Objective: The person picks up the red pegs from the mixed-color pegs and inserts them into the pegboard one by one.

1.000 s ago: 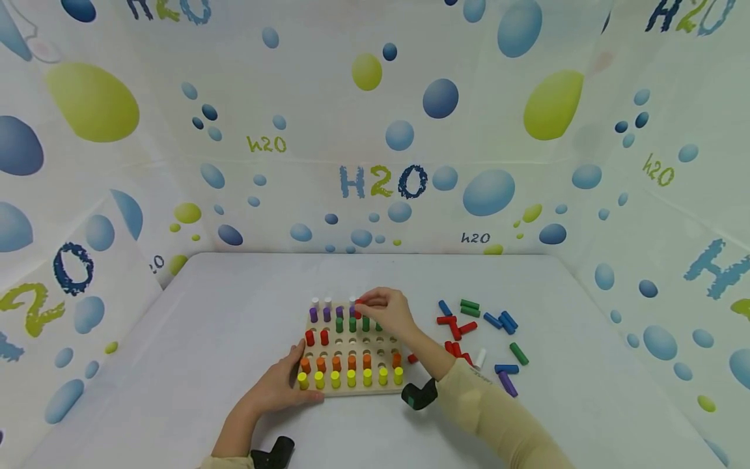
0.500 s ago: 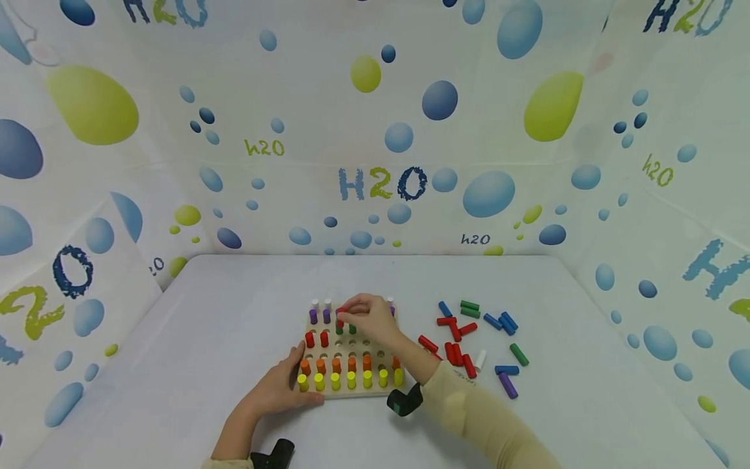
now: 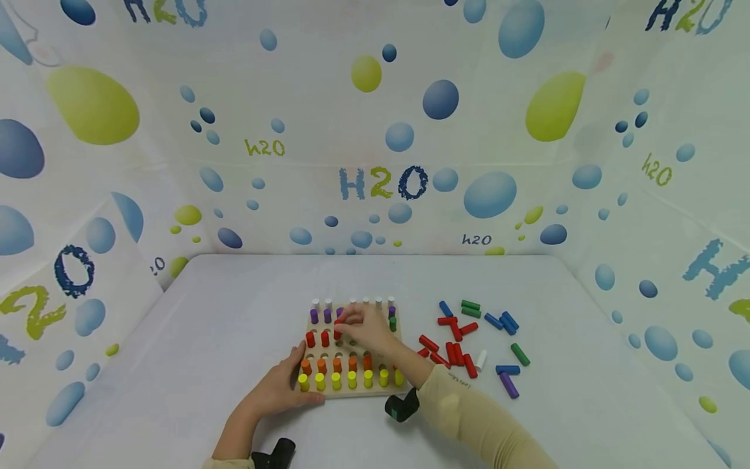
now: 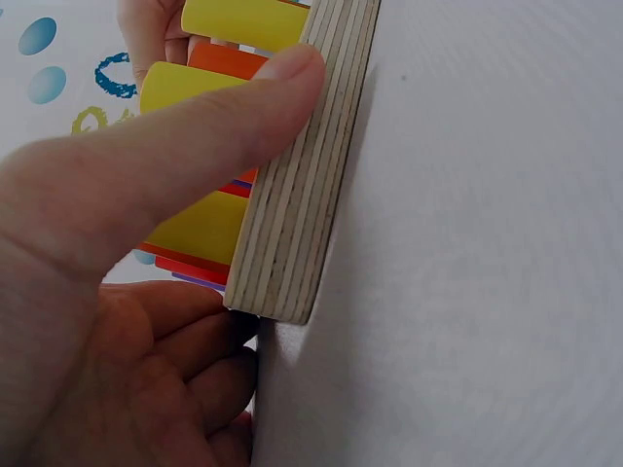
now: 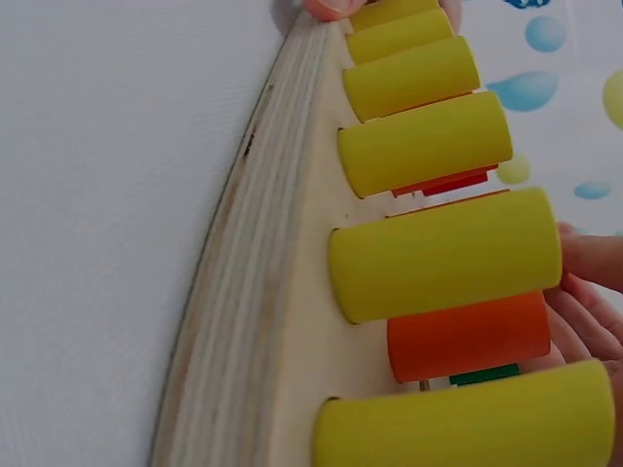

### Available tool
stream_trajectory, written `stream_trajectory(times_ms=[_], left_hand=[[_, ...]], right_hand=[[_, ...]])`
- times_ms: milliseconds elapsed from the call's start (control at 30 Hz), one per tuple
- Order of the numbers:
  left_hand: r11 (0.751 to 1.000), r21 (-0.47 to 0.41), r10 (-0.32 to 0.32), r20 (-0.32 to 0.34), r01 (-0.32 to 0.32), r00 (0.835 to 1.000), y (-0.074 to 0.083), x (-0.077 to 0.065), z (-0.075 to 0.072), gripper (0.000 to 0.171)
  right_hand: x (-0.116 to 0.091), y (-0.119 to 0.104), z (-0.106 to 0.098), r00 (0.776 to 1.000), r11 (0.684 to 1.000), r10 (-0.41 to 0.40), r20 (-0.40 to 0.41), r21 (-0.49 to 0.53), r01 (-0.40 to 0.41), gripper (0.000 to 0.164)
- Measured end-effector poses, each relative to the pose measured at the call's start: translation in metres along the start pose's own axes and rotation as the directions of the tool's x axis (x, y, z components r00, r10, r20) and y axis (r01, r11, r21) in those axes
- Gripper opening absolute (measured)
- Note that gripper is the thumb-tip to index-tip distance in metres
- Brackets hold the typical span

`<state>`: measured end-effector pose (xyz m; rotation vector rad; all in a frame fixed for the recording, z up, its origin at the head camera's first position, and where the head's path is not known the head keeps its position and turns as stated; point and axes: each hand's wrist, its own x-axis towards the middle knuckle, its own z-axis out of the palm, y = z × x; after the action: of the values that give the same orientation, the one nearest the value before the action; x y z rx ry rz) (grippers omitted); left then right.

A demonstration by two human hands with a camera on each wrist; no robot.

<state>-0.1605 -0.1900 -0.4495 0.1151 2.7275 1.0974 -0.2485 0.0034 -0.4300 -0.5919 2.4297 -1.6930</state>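
Observation:
A wooden pegboard lies on the table, with rows of coloured pegs standing in its holes. My left hand holds its near left corner. In the left wrist view the thumb lies on the board's layered edge, while the other fingers bend at the adjoining side. My right hand pinches a red peg upright over the red row, just right of two standing red pegs. The hand covers part of the green and purple rows. Yellow pegs line the near edge, with orange ones behind them.
To the right of the board lie several loose red pegs, blue pegs, green pegs, a white peg and a purple peg. A patterned sheet rises behind the white table.
My right hand has carried the red peg leftward and toward me, from the back rows to the red row. The left hand has stayed at the board's corner.

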Motion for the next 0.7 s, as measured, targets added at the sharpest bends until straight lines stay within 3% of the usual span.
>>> stream_trajectory(times_ms=[700], left_hand=[[1.0, -0.013, 0.01, -0.001, -0.01, 1.0, 0.0001, -0.0006, -0.0006, 0.114]], right_hand=[[-0.0024, 0.0049, 0.0037, 0.998, 0.996, 0.05, 0.048, -0.071, -0.046, 0.005]])
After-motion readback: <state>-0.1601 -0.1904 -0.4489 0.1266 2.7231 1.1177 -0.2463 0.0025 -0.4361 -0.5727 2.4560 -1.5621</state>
